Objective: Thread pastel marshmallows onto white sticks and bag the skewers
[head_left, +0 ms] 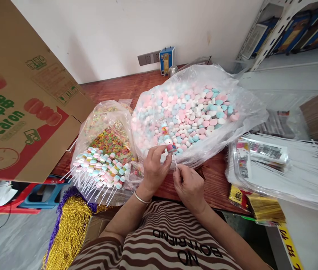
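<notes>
My left hand (156, 167) has its thumb and fingers closed on a small clear printed candy bag (164, 129), held upright over the edge of a large bag. A pink-and-blue candy shows near the bag's lower end. Below it, my right hand (189, 184) pinches a thin white stick (175, 160) that points up to the bag; whether its tip is inside I cannot tell. Just behind both hands lies the large clear bag (248, 107) of loose pink, white and blue candies (200, 112).
On the left, marshmallow sticks (105, 165) lie on a bag of colourful rings (111, 140), beside a cardboard box (35, 123). To the right are white sticks (302, 161), printed wrappers (268, 150) and gold twist ties (265, 207). A blue device (167, 60) stands by the wall.
</notes>
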Demonstrator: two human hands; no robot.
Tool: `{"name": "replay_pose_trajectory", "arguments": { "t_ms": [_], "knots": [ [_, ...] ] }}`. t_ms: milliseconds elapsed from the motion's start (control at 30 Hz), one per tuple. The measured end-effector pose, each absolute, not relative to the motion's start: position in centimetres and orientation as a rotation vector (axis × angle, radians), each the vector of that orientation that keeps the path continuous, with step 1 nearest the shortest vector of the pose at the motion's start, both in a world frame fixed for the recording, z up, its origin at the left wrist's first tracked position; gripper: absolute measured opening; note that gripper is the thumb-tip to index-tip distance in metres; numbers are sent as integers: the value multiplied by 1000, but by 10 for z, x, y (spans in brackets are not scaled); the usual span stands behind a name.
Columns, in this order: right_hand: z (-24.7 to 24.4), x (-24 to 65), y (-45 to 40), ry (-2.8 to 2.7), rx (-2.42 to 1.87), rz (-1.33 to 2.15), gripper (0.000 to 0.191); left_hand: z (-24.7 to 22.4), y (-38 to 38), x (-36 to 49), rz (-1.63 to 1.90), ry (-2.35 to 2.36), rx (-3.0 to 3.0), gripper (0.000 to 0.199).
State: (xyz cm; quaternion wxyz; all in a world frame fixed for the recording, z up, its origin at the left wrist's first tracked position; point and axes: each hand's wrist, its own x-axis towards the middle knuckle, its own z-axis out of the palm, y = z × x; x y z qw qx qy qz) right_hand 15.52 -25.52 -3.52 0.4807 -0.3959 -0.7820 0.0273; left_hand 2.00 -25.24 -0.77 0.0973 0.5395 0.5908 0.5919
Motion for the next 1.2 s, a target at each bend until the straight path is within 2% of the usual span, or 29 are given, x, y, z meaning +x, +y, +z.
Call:
{"name": "replay_pose_trajectory", "arguments": {
  "t_ms": [533,700,1000,1200],
  "knots": [
    [-29,153,-257,-1975,-986,-66,21,-9,-249,19,1643,1790,1480,10],
    [-30,154,-259,-1959,-1028,100,20,-11,-250,24,1508,1809,1613,9],
    [-37,158,-260,-1898,-1090,346,19,-14,-255,28,1510,1697,1694,2],
    [-38,159,-259,-1835,-1060,530,16,-21,-254,27,1537,1704,1806,9]
  ]
}}
